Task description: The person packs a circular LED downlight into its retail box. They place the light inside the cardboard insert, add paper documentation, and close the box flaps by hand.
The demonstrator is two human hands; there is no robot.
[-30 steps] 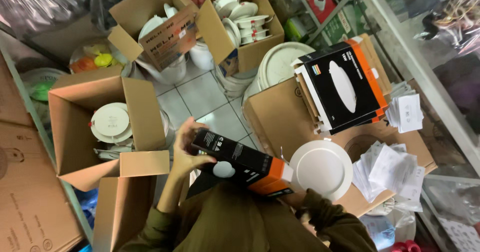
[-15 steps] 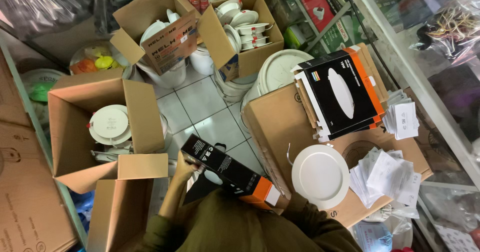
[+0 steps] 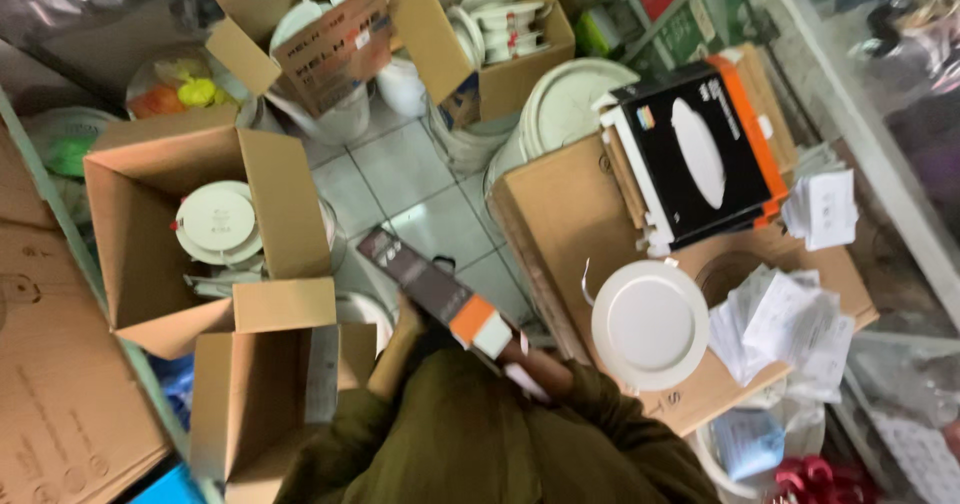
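You're gripping the flat black-and-orange box (image 3: 440, 299) with both hands, left hand (image 3: 405, 329) and right hand (image 3: 535, 364); round white light (image 3: 650, 324) sits beside it.

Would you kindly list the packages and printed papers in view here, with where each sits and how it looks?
Flat box: held in both hands, low centre; long, black with an orange and white end.
Stacked flat boxes: on the right carton; square, black with orange edge, white disc pictured.
Paper leaflets: right, beside the round white lamp; white, loosely piled.
Open carton: left; brown, white discs inside.
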